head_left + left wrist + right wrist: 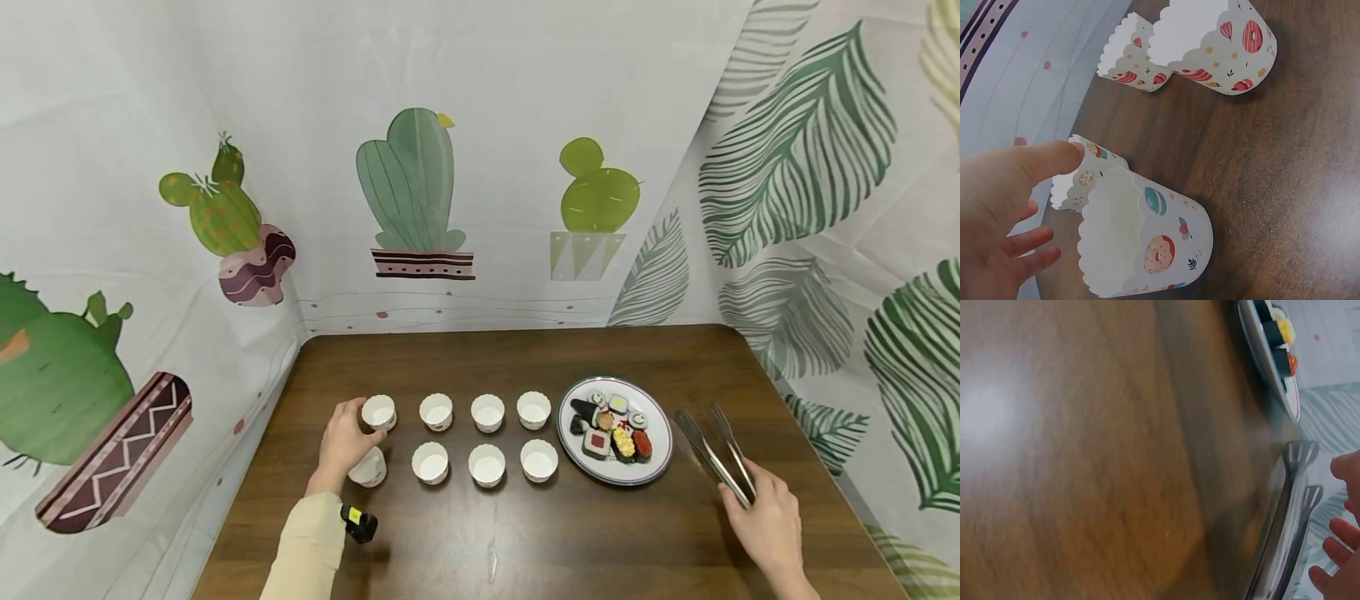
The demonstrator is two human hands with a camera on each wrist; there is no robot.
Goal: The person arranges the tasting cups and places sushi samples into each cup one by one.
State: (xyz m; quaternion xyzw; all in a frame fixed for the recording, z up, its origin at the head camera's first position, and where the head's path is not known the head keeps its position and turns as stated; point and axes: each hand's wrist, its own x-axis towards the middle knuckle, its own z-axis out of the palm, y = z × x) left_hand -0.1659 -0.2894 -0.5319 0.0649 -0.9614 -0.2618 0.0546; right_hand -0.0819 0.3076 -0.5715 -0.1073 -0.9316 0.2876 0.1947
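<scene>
My left hand [347, 440] is at the left end of two rows of white paper cups, fingers and thumb spread beside the back-left cup [378, 412]. In the left wrist view the thumb lies across that cup's near side; whether it touches is unclear. The front-left cup [1147, 237], printed with sweets, stands just below the hand. On the right, metal tongs [708, 454] lie on the table with their arms apart. My right hand [767, 512] is over their handle end, its fingers loosely bent and apart from the tongs in the right wrist view.
A round plate [651, 473] of several toy-like sushi pieces stands between the cups and the tongs. The other cups, such as a front-row one [487, 466], stand upright on the brown wooden table [600, 542]. A patterned cloth [517, 75] hangs behind and at both sides.
</scene>
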